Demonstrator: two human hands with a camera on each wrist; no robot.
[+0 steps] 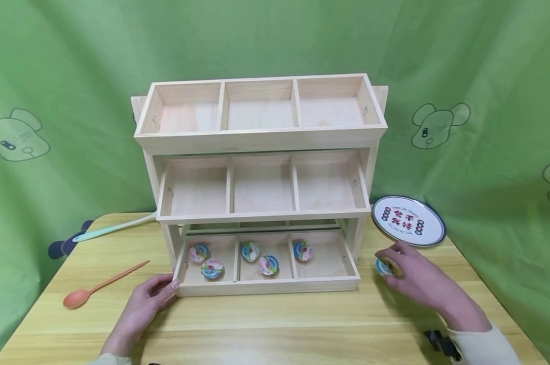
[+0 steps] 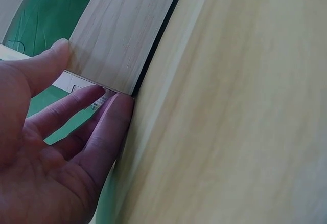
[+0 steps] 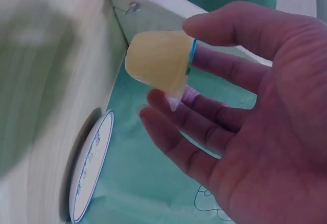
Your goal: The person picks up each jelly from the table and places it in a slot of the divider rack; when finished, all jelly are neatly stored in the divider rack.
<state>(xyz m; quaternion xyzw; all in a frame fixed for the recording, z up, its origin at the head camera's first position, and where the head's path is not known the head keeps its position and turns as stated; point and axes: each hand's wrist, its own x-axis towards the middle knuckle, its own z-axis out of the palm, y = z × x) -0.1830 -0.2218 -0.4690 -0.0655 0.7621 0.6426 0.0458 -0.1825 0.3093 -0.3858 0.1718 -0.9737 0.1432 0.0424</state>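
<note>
A three-tier wooden rack point(image 1: 261, 139) stands on the table. Its bottom tray point(image 1: 265, 287) holds several small jelly cups point(image 1: 268, 264) with colourful lids, spread over three compartments. My left hand point(image 1: 167, 289) touches the tray's front left corner; in the left wrist view the left hand point(image 2: 87, 81) lies with thumb and straight fingers against the wooden wall point(image 2: 122, 35). To the right of the rack, my right hand point(image 1: 389, 261) pinches a yellow jelly cup point(image 1: 384, 266) low over the table. The right wrist view shows this jelly cup point(image 3: 158, 63) between the thumb and fingers of my right hand point(image 3: 171, 68).
A round white plate point(image 1: 409, 220) with red characters leans at the back right; the plate point(image 3: 89, 168) also shows below the cup. An orange spoon point(image 1: 97, 286) and a teal utensil point(image 1: 115, 228) lie at left. The upper two shelves hold nothing. Green cloth hangs behind.
</note>
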